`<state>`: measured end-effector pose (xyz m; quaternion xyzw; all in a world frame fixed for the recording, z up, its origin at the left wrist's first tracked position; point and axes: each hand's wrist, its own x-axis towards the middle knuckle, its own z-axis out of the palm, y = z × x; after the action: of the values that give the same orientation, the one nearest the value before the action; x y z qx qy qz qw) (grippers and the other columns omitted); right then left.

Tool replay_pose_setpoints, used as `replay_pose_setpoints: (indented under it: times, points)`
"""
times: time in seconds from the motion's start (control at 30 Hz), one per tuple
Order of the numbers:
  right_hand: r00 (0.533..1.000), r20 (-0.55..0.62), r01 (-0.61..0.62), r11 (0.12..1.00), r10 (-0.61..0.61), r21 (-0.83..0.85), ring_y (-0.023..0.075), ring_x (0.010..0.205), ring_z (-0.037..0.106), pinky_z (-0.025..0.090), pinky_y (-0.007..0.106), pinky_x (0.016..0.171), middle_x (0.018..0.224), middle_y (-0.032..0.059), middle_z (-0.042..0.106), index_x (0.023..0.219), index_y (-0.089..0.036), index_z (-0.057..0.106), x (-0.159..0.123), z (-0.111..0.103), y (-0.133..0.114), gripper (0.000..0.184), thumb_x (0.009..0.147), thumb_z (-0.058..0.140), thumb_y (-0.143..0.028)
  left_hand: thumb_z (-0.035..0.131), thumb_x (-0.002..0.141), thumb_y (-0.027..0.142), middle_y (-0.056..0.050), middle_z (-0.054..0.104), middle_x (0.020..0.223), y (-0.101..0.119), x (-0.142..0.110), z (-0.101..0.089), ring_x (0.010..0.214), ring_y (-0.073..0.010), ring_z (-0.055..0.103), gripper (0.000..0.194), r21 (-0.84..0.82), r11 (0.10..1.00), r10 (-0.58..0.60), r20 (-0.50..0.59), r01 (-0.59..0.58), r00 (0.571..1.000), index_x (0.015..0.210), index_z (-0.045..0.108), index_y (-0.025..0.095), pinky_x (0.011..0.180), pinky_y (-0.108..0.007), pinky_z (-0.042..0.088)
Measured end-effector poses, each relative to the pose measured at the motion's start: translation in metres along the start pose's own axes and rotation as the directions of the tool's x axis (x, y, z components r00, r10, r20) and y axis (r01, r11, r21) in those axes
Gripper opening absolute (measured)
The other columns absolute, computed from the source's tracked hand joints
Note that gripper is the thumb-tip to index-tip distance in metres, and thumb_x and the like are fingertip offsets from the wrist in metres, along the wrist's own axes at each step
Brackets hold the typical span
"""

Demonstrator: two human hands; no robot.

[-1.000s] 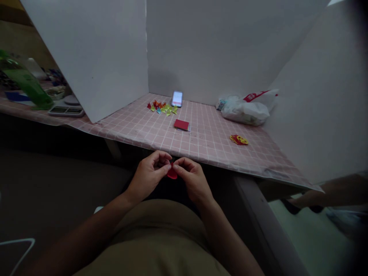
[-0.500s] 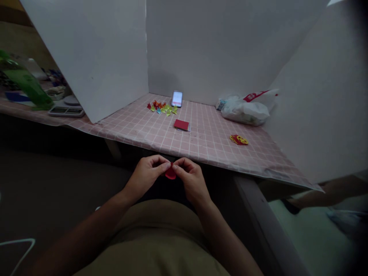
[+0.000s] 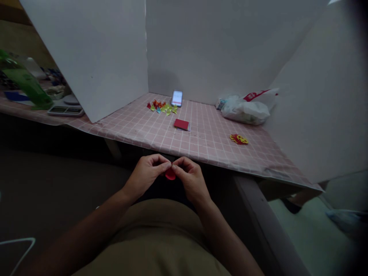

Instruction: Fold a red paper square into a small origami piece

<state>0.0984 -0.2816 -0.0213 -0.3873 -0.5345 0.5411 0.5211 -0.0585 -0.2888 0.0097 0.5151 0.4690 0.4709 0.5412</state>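
A small piece of red paper [image 3: 170, 174] hangs between my hands, just in front of the table edge. Its upper part is hidden by my fingertips, and its lower edge looks rounded. My left hand [image 3: 149, 171] pinches it from the left with thumb and forefinger. From the other side my right hand [image 3: 190, 177] pinches it too, the two thumbs almost meeting. Beyond them on the table lies a stack of square paper [image 3: 181, 124] with a red sheet on top. Farther back stands a group of small folded paper pieces [image 3: 163, 107] in red, orange, yellow and blue.
A lit phone [image 3: 177, 98] leans near the back panel. Red and yellow cut-out shapes [image 3: 239, 139] lie on the right of the checked tablecloth [image 3: 212, 134], before a white plastic bag [image 3: 245, 111]. Left of the panel are a scale [image 3: 66, 109] and a green bottle [image 3: 25, 82].
Both hands keep their pinch on the red paper and have barely moved. At the lower right, another person's leg has shifted mostly out of sight.
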Motion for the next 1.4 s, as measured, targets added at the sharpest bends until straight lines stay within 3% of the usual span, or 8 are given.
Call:
replay_pose_setpoints:
  times: [0.3,0.6,0.8,1.03,1.4]
  points:
    - [0.995,0.005,0.097,0.977,-0.098,-0.191,0.0152,0.069,0.056,0.044,0.029,0.065,0.072,0.0007,0.064,0.074,-0.019,0.064,-0.001,-0.0011,-0.0022,0.015,0.084,0.069,-0.03,0.072,0.077,0.031,-0.001,0.068,0.069,-0.0029,0.0024,-0.001,0.065,-0.0136,0.06,0.017,0.073,0.997,0.039,0.006,-0.04,0.999,0.075,0.069,0.014,0.067,-0.027,0.047]
    - [0.999,0.029,-0.013,1.0,0.014,-0.012,0.0144,0.069,0.057,0.043,0.029,0.069,0.072,-0.0001,0.066,0.075,-0.019,0.068,0.0012,-0.0023,-0.0016,0.013,0.081,0.072,-0.03,0.072,0.076,0.027,0.001,0.066,0.069,-0.0069,0.0042,-0.0005,0.065,-0.0117,0.06,0.012,0.029,0.998,0.058,-0.004,-0.058,0.998,0.074,0.068,0.015,0.066,-0.025,0.047]
    - [0.999,0.042,-0.031,0.999,0.031,-0.008,0.0145,0.069,0.058,0.043,0.029,0.07,0.072,-0.0003,0.067,0.075,-0.019,0.068,0.0018,-0.0025,-0.0013,0.011,0.079,0.073,-0.029,0.073,0.075,0.026,0.001,0.066,0.068,-0.0065,0.0046,-0.0002,0.064,-0.0117,0.059,0.012,0.012,0.999,0.048,-0.01,-0.048,0.999,0.073,0.07,0.015,0.066,-0.025,0.047]
    - [0.999,0.02,-0.049,0.999,0.048,0.016,0.0146,0.067,0.058,0.043,0.03,0.069,0.069,-0.0003,0.066,0.072,-0.019,0.066,0.0022,-0.0034,0.0005,0.012,0.078,0.072,-0.027,0.075,0.076,0.031,-0.001,0.069,0.068,-0.0054,0.0041,-0.0025,0.063,-0.012,0.059,0.015,-0.103,0.994,-0.02,0.062,0.027,0.998,0.074,0.073,0.016,0.063,-0.024,0.045]
    - [0.999,0.003,-0.05,0.998,0.05,0.023,0.0138,0.066,0.056,0.042,0.029,0.067,0.068,-0.0011,0.065,0.07,-0.019,0.066,0.0023,-0.0018,0.0004,0.012,0.077,0.073,-0.026,0.077,0.072,0.03,0.001,0.068,0.065,-0.0036,0.0035,-0.0028,0.061,-0.0111,0.058,0.016,-0.101,0.993,-0.06,0.066,0.067,0.996,0.072,0.071,0.015,0.061,-0.023,0.044]
